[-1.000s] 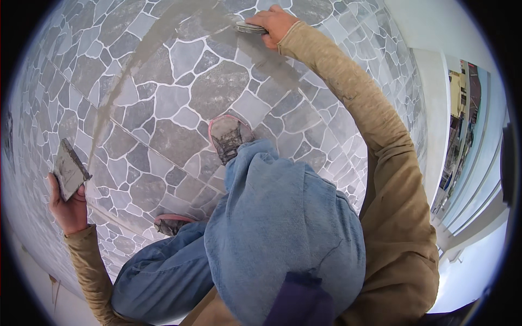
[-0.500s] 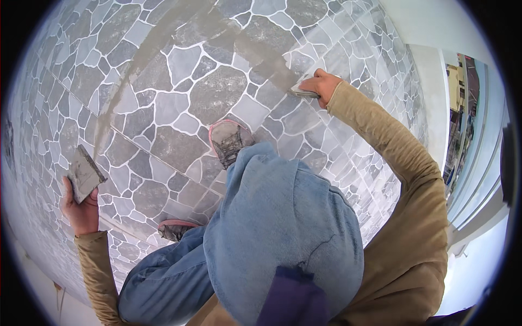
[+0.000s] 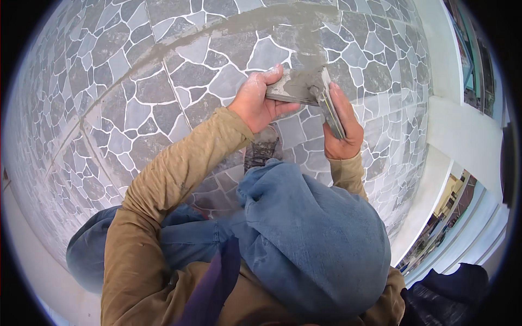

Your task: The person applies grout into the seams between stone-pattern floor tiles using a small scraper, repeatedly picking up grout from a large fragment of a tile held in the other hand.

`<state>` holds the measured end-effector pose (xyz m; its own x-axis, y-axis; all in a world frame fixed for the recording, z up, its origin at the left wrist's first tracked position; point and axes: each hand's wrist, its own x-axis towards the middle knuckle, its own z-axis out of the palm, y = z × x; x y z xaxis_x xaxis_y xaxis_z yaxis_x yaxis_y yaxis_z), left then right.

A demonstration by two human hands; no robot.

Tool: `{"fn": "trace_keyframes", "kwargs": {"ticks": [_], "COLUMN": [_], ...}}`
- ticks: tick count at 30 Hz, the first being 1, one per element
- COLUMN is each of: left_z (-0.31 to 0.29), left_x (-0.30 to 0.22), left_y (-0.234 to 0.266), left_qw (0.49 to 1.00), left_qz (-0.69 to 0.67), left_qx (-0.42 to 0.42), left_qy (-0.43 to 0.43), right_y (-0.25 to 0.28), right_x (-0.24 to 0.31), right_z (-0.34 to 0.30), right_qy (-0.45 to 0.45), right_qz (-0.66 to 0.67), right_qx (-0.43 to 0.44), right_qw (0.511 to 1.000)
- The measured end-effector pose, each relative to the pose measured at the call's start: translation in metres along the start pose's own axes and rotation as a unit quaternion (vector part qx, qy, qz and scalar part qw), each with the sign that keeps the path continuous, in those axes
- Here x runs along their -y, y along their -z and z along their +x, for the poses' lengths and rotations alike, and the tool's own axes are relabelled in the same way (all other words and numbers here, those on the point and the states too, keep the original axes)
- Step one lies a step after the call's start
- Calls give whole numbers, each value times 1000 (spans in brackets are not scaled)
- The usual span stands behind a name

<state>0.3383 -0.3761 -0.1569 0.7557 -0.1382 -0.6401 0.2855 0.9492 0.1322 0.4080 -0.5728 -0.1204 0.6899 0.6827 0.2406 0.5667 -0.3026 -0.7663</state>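
My left hand (image 3: pixel 254 99) grips a flat plate (image 3: pixel 291 86) smeared with wet grey grout, thumb on top and fingers beneath. Closed around a flat scraper (image 3: pixel 330 111) with a pale, layered edge is my right hand (image 3: pixel 345 124). The scraper stands tilted on its edge against the right end of the plate, where a lump of grout (image 3: pixel 314 87) gathers. Both tools are held together in front of my knee, above the floor. A smeared grey grout band (image 3: pixel 239 23) curves across the tiles beyond them.
The floor (image 3: pixel 212 81) has a grey stone pattern with white joints. My shoe (image 3: pixel 263 148) is planted just below the plate, and my bent knee (image 3: pixel 310 217) rises close to my hands. A white ledge (image 3: pixel 462 127) runs along the right side.
My hands were far apart and have come together in front of me. The left brought its plate rightward; the right drew its scraper off the floor to the plate. The view has turned too.
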Motion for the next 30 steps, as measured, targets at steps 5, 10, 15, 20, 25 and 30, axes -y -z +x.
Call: {"fn": "trace_keyframes", "kwargs": {"ticks": [5, 10, 15, 20, 25, 30], "left_z": [-2, -3, 6, -2, -6, -6], "left_x": [0, -27, -34, -32, -42, -48], "left_y": [10, 0, 16, 7, 5, 14], "left_qw": [995, 985, 990, 979, 972, 966], "left_qz": [30, 54, 18, 140, 139, 169], "left_qx": [61, 72, 92, 41, 35, 6], "left_qy": [-77, -148, -109, -144, -188, -196], "right_y": [16, 38, 60, 63, 62, 69], "right_x": [-28, -54, -28, -10, -5, -19], "right_z": [8, 22, 52, 65, 61, 63], "right_qy": [81, -5, -278, -212, -178, -272], "right_qz": [-101, -76, 437, 209, 163, 456], "right_qx": [20, -7, -101, -4, 139, 15], "right_qw": [991, 997, 849, 955, 961, 847]}}
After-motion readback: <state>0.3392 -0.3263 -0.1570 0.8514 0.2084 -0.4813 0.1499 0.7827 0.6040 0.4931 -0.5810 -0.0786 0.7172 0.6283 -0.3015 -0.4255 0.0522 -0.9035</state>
